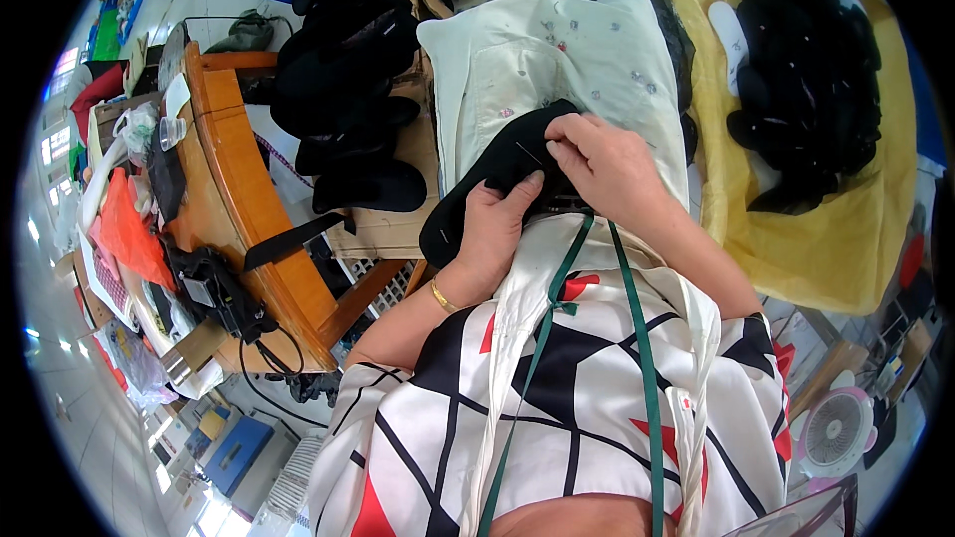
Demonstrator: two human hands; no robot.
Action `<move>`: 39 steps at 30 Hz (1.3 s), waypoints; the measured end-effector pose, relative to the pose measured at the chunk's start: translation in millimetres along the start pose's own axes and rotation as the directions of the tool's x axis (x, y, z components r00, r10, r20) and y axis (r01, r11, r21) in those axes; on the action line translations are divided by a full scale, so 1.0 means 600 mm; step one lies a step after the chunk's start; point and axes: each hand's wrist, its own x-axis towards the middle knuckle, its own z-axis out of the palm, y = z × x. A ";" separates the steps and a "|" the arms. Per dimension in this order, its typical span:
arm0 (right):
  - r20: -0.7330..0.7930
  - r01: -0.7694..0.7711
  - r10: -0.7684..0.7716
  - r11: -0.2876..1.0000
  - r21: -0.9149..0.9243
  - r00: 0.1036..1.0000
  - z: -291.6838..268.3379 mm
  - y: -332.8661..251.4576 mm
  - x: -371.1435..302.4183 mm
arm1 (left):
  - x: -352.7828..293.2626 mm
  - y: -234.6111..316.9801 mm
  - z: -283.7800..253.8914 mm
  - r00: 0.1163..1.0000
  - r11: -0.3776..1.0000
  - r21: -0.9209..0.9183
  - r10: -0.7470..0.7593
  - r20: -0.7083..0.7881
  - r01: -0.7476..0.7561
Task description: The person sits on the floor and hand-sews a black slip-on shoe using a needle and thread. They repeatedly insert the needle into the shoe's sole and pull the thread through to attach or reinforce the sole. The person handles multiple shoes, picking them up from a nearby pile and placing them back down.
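Observation:
A long black cloth shoe [497, 152], rounded at both ends, lies tilted across my lap over a pale, patterned cloth [617, 50]. My left hand [494, 224], with a gold bracelet at the wrist, grips its near side, thumb on top. My right hand [602, 161] is closed in a pinch at the shoe's far right edge. What sits between those fingertips is too small to make out. A short thin light line shows on the black surface beside them, and a small pale mark lies near the shoe's lower left end.
Black shoes [348, 119] are piled on a cardboard box at my left. Beyond stands a curved wooden table [244, 189] with a black device and cable. To the right, a yellow sheet [816, 259] holds many black pieces and a white sole [729, 35]. A fan [836, 430] stands lower right.

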 end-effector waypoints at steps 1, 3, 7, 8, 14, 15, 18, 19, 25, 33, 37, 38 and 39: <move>0.029 -0.006 0.004 0.998 0.068 1.000 0.000 0.001 -0.003 | -0.001 -0.001 0.005 0.999 1.000 -0.002 0.021 -0.044 -0.021; 0.084 -0.024 0.007 0.979 0.204 0.996 -0.004 -0.007 -0.004 | 0.000 -0.008 0.000 0.997 0.995 0.055 0.079 0.009 -0.080; -0.026 0.001 0.005 0.980 0.198 1.000 0.019 0.000 -0.022 | 0.023 -0.026 -0.039 0.969 0.919 0.329 0.166 0.181 -0.218; -0.119 0.004 0.025 0.971 0.238 0.993 0.019 0.002 -0.015 | 0.027 -0.022 -0.038 0.961 0.899 0.358 0.186 0.205 -0.251; 0.212 -0.354 0.336 0.448 0.821 0.918 -0.047 -0.011 0.017 | 0.063 0.062 -0.031 0.935 0.822 0.491 0.132 0.329 -0.289; 0.269 -0.399 0.336 0.420 0.815 0.903 -0.057 -0.008 0.013 | 0.078 0.080 -0.034 0.871 0.655 0.606 0.179 0.457 -0.452; 0.337 -0.424 0.294 0.317 0.849 0.894 -0.075 0.013 -0.012 | 0.103 0.127 -0.014 0.740 0.412 0.676 -0.006 0.673 -0.611; 0.297 -0.382 0.342 0.214 0.899 0.891 -0.083 0.022 -0.019 | 0.113 0.132 -0.007 0.694 0.289 0.686 -0.093 0.714 -0.668; 0.059 0.021 0.598 -0.127 0.992 0.799 -0.110 0.106 -0.058 | 0.080 0.098 0.031 0.605 -0.210 0.623 0.149 0.782 -0.753; 0.118 -0.039 0.654 -0.134 0.990 0.748 -0.096 0.118 -0.082 | 0.054 0.025 0.008 0.876 0.372 0.793 0.231 0.424 -0.482; 0.023 0.074 0.650 -0.121 0.990 0.759 -0.141 0.167 -0.105 | 0.074 -0.006 -0.027 0.893 0.555 0.710 0.158 0.422 -0.434; -0.021 0.118 0.663 -0.102 0.988 0.748 -0.154 0.175 -0.111 | 0.075 -0.005 -0.026 0.896 0.619 0.672 0.127 0.425 -0.407; -0.063 0.161 0.675 -0.083 0.983 0.735 -0.160 0.181 -0.115 | 0.071 -0.004 -0.024 0.916 0.668 0.657 0.094 0.391 -0.349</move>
